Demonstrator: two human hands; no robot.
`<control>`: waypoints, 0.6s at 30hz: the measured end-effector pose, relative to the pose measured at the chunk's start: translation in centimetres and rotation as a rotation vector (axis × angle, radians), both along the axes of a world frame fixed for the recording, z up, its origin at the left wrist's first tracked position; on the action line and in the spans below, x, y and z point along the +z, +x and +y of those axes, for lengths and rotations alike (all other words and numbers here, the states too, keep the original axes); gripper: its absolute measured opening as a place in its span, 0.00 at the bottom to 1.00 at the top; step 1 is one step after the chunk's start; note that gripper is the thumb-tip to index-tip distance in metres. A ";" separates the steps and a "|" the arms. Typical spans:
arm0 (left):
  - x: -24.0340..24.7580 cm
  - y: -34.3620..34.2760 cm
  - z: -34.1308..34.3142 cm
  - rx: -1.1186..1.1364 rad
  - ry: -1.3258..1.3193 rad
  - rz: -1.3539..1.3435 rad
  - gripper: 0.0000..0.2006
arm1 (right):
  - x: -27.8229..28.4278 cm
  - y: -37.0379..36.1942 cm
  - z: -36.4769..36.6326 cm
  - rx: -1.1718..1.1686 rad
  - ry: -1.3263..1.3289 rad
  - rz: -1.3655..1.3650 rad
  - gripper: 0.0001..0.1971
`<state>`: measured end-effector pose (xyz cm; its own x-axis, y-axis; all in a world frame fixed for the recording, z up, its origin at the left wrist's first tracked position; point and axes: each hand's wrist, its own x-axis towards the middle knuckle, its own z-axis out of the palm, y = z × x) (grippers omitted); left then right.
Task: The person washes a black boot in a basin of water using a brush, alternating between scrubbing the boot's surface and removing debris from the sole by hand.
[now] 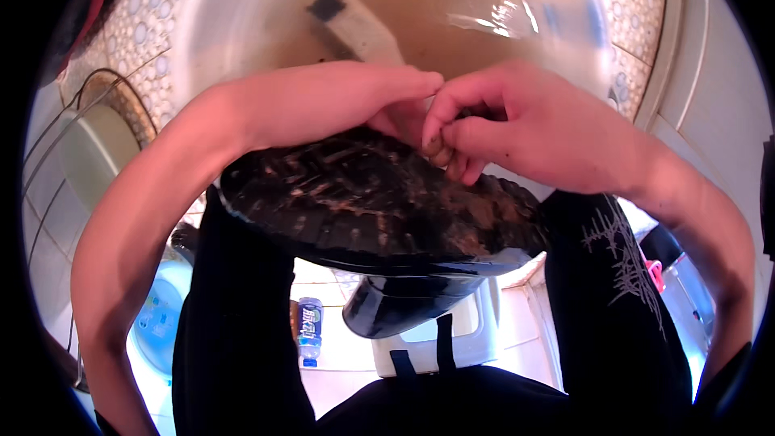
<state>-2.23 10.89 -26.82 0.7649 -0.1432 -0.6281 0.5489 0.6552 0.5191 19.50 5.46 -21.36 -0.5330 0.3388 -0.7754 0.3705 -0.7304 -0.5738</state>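
Observation:
A black rubber boot [363, 194] lies across my thighs with its treaded sole turned up. Brown mud is caked in the grooves, mostly toward the right end. My left hand [395, 93] reaches over the boot's far edge and grips it there, its fingertips partly hidden. Just above the sole, my right hand [517, 125] has its fingers curled and pinched together. Brown dirt shows at those fingertips; whatever they hold is too small to make out. The boot's shiny shaft [404, 303] hangs down between my knees.
Ahead, a large pale basin [206, 40] holds murky brown water, with a white brush [359, 24] in it. A plastic bottle [309, 331] and a whitish plastic stool [484, 331] are below. At left are a blue basin [161, 315] and a wire rack [48, 169].

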 end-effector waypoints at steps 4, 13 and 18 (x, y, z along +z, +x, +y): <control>2.8 0.4 1.0 -0.280 0.407 -0.027 0.22 | 1.1 1.4 0.8 0.203 0.055 -0.077 0.13; 6.2 1.1 -1.6 -0.416 0.894 0.070 0.13 | 3.9 2.5 0.0 0.385 -0.024 -0.155 0.11; 6.2 -0.2 -1.6 -0.364 0.856 -0.013 0.08 | 4.4 3.6 -1.0 0.310 0.065 -0.123 0.09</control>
<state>-2.47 9.25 -20.66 0.7716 0.1325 -0.6222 0.6361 -0.1653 0.7537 23.14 4.44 -16.92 -0.5218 0.2266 -0.8224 0.6386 -0.5354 -0.5527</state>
